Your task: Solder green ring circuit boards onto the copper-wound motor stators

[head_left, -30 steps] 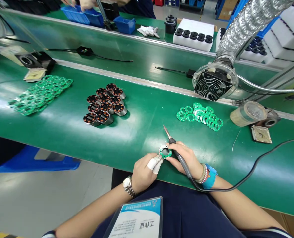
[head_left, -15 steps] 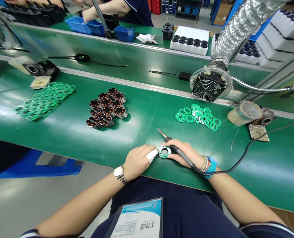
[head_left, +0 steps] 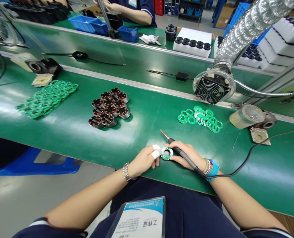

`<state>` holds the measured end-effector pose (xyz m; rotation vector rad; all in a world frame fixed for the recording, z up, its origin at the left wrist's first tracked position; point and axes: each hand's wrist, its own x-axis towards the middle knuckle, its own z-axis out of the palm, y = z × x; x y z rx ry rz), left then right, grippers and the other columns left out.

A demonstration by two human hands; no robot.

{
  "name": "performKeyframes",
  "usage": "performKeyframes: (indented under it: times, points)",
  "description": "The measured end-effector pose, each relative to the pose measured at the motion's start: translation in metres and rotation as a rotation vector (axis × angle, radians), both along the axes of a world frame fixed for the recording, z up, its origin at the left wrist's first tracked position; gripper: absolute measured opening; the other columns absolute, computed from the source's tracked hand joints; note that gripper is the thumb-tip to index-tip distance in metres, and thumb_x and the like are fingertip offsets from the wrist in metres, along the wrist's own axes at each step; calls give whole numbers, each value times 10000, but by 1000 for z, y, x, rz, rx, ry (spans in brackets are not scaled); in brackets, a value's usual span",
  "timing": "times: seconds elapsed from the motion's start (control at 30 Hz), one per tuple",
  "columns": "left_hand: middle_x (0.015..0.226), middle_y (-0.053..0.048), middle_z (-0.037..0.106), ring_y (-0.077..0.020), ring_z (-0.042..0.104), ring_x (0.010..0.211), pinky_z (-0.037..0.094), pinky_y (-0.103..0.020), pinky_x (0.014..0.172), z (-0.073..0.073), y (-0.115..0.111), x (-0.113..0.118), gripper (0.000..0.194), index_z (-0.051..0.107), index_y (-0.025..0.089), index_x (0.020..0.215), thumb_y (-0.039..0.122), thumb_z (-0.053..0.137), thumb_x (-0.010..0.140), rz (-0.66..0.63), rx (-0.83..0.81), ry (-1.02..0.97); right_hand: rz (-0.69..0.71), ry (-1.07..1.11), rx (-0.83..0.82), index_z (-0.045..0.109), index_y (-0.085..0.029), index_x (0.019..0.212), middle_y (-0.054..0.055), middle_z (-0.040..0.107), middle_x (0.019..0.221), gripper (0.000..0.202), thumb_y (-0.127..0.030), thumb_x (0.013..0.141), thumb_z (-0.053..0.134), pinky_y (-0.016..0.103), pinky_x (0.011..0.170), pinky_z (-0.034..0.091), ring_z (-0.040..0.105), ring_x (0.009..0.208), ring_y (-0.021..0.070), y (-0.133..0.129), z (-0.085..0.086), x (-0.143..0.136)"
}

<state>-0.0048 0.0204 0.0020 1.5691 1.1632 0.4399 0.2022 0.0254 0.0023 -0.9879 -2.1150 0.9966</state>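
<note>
Near the front edge of the bench, a ring-shaped circuit board [head_left: 166, 158], green and white, is held up between my two hands. My left hand [head_left: 145, 160], white wraps on its fingertips, pinches the ring's left edge. On the other side, the thumb and a finger of my right hand [head_left: 188, 152] touch the ring's right edge. That hand also grips a soldering iron [head_left: 185, 156], whose bare tip points up and left, away from the ring. Whether anything is attached beneath the ring is hidden.
Motor stators in metal cases [head_left: 109, 110] stand left of centre. Green ring boards lie in a far-left stack [head_left: 47, 99] and a right-hand pile [head_left: 206, 119]. A fan on a foil duct [head_left: 211, 87], a tub [head_left: 246, 117] and the iron's cable [head_left: 248, 150] are at right.
My left wrist has turned, so the watch face no longer shows and more wrapped fingertips do. The iron stays in my right hand. Across the bench, a co-worker's arm has left the blue bin.
</note>
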Motion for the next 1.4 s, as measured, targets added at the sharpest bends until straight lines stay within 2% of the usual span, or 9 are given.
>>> performKeyframes:
  times: [0.07, 0.1, 0.23, 0.57, 0.73, 0.87, 0.93, 1.17, 1.4]
  points:
    - [575, -9, 577, -106, 537, 475, 446, -218, 471, -1, -1, -3, 269, 496, 151, 699, 325, 390, 874, 54, -222, -161, 4, -6, -8, 523, -196, 1101, 81, 651, 1023, 340, -261, 785, 630, 287, 786, 508, 644, 900, 174, 0, 1, 0]
    - [617, -15, 602, -101, 551, 498, 460, -221, 500, -2, 0, -6, 238, 520, 144, 747, 335, 435, 861, 65, -251, -203, 7, -6, -13, 523, -196, 1101, 79, 653, 1019, 339, -260, 786, 630, 283, 785, 507, 643, 900, 171, 0, 1, 1]
    - [705, -24, 648, -97, 577, 563, 487, -235, 592, -7, 6, -19, 164, 581, 139, 879, 281, 555, 801, 66, -172, -245, 4, 11, -13, 528, -191, 1096, 78, 652, 1018, 337, -260, 783, 635, 276, 792, 503, 640, 905, 166, 1, 1, 0]
    - [650, 0, 595, -101, 572, 531, 482, -222, 520, -7, 13, -11, 140, 545, 147, 749, 281, 582, 766, 1, -117, -233, -6, 28, -7, 527, -208, 1093, 68, 649, 1006, 329, -274, 788, 630, 270, 766, 507, 640, 865, 157, 0, -2, -1]
    - [604, 36, 541, -92, 559, 488, 468, -214, 494, -9, -3, 8, 146, 457, 160, 778, 277, 543, 790, 234, -180, -268, 0, 26, 5, 519, -210, 1098, 71, 641, 1024, 333, -275, 791, 628, 271, 774, 504, 634, 889, 164, 0, -3, -1]
    - [784, 21, 537, -76, 535, 508, 479, -217, 472, -6, -11, 21, 285, 445, 175, 1037, 264, 539, 784, 429, -136, -372, 4, 34, 3, 513, -209, 1103, 70, 632, 1051, 340, -260, 789, 631, 271, 792, 500, 630, 917, 164, 2, -6, -1]
    - [806, 0, 561, -85, 549, 535, 502, -237, 524, -5, -14, 21, 302, 475, 158, 1074, 271, 525, 798, 416, -141, -340, 16, 20, -14, 505, -209, 1112, 70, 631, 1055, 345, -257, 792, 626, 274, 782, 503, 633, 907, 166, 4, -5, 0]
    - [826, -40, 612, -159, 608, 758, 523, -282, 685, -8, -31, 6, 218, 592, 144, 881, 342, 518, 826, 326, -71, -235, -61, 12, 46, 424, -203, 1195, 104, 573, 1179, 472, -204, 771, 631, 352, 886, 474, 575, 1045, 209, -10, 7, 6]
    - [756, -47, 604, -162, 574, 695, 466, -296, 673, -2, -24, 0, 185, 583, 154, 792, 262, 445, 852, 65, 283, 151, -83, -64, 227, 467, -198, 1142, 95, 613, 1002, 332, -214, 829, 575, 364, 792, 497, 561, 903, 205, -32, 0, -4]
